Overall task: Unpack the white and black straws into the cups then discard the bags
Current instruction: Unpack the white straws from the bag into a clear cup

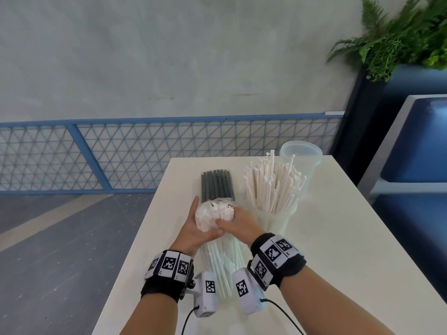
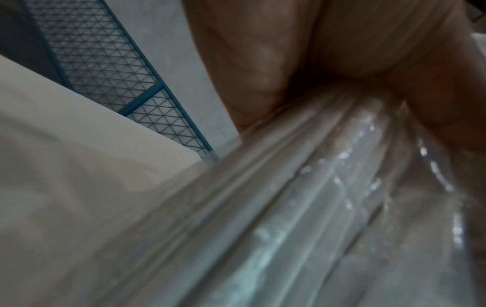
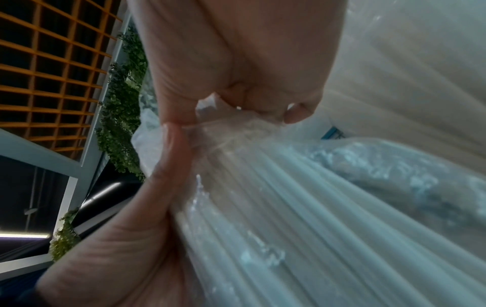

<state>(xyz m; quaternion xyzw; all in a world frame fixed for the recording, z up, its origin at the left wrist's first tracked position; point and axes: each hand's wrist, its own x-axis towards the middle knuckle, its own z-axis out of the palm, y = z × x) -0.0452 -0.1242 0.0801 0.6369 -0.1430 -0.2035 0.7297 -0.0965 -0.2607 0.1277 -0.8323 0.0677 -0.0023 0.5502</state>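
A clear bag of white straws point(image 1: 219, 257) lies lengthwise on the white table point(image 1: 338, 238), its far end lifted between both hands. My left hand point(image 1: 196, 228) cups that end from the left with the thumb wrapped over it; the left wrist view shows the palm point(image 2: 263, 62) against the bag point(image 2: 289, 207). My right hand point(image 1: 238, 222) grips from the right. In the right wrist view its thumb and fingers point(image 3: 184, 124) pinch the bag's plastic point(image 3: 289, 207). A bag of black straws point(image 1: 217, 184) lies just beyond. A cup point(image 1: 273, 221) holds several white straws point(image 1: 273, 184). An empty clear cup point(image 1: 301, 158) stands behind it.
The table's left edge point(image 1: 135, 238) drops to a grey floor, close beside my left wrist. A blue mesh fence point(image 1: 145, 153) runs behind the table. A blue bench point(image 1: 416, 153) and a dark planter with ferns point(image 1: 399, 37) stand at the right.
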